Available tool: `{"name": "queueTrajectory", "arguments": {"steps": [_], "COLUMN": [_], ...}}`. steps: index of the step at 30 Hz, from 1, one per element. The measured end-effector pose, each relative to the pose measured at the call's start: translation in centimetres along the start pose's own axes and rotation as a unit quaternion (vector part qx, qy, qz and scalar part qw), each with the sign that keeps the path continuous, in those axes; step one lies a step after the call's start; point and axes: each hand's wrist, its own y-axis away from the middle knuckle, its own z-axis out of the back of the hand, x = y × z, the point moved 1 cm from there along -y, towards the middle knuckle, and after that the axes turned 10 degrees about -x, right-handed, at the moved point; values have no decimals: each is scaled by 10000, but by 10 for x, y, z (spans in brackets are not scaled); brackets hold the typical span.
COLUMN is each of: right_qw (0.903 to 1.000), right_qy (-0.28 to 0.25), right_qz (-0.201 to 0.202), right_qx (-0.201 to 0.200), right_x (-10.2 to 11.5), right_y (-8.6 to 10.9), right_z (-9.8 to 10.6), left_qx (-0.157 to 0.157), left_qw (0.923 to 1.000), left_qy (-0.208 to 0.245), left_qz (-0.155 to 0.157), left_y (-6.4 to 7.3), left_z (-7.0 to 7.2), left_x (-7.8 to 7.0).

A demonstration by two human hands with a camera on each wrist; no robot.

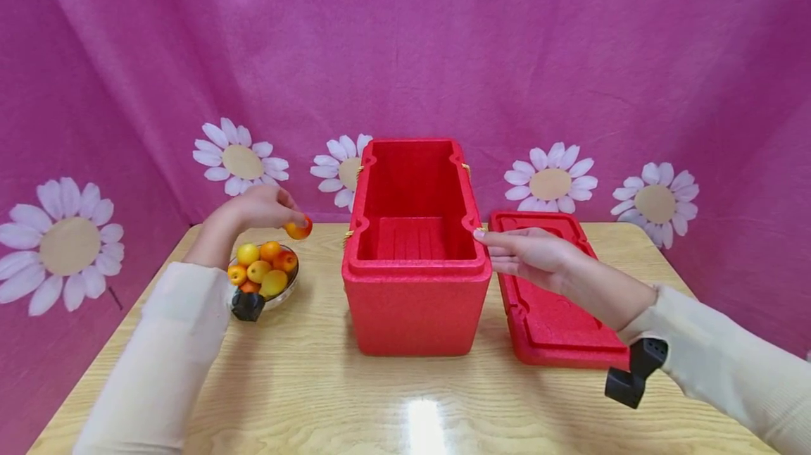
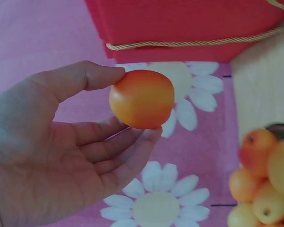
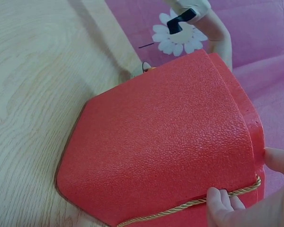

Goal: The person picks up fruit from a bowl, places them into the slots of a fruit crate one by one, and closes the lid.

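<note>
- My left hand (image 1: 269, 207) has its thumb and fingertips clamped on an orange-red fruit (image 2: 142, 99); the palm is clear of it, so that smooth skin could slip out under a weak or uneven pinch.
- The fruit hangs in the air between bowl and box, toward the table's far edge; dropped there, it could roll off that edge.
- My right hand (image 1: 535, 254) holds the box (image 1: 415, 314) by its rim, thumb on top, fingers against the outer wall over the cord (image 3: 180, 208). A hard pull could tip the box or drag it; a finger caught under the cord could do the same.
- The black camera (image 1: 247, 306) on my left wrist shows at the near rim of the bowl (image 1: 288, 294); whether they touch I can't tell. A low swing could knock the pile (image 1: 258, 272) loose toward the table's (image 1: 304, 399) left edge.
- The lid (image 1: 545, 310) lies under my right forearm, toward the right edge; dropping my elbow could shove it.
</note>
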Motion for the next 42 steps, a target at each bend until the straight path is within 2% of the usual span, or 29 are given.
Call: {"name": "queueTrajectory", "arguments": {"steps": [5, 9, 14, 20, 27, 36, 42], "right_qw": [10000, 10000, 9999, 10000, 10000, 9999, 9999], "right_qy": [45, 83, 66, 31, 18, -13, -24], "right_qz": [10, 14, -30, -3, 28, 0, 48], "right_qx": [-22, -33, -90, -86, -88, -130, -164], "right_x": [-1, -1, -1, -2, -2, -3, -3], "right_y": [0, 0, 1, 1, 0, 3, 2], "right_z": [-1, -1, -1, 0, 0, 1, 1], "left_qx": [-121, -225, -210, -70, 152, 378, 493], "left_qw": [9999, 9997, 9997, 9999, 9994, 9980, 9961], "left_qy": [33, 54, -7, -93, -202, 69, 577], "left_qz": [-11, 102, 89, 30, -256, -495, -451], "left_y": [-3, -5, -7, -13, -20, -43, -63], "left_z": [10, 18, 30, 44, 59, 67, 63], "left_x": [-12, -21, -34, -56, -88, -130, -146]}}
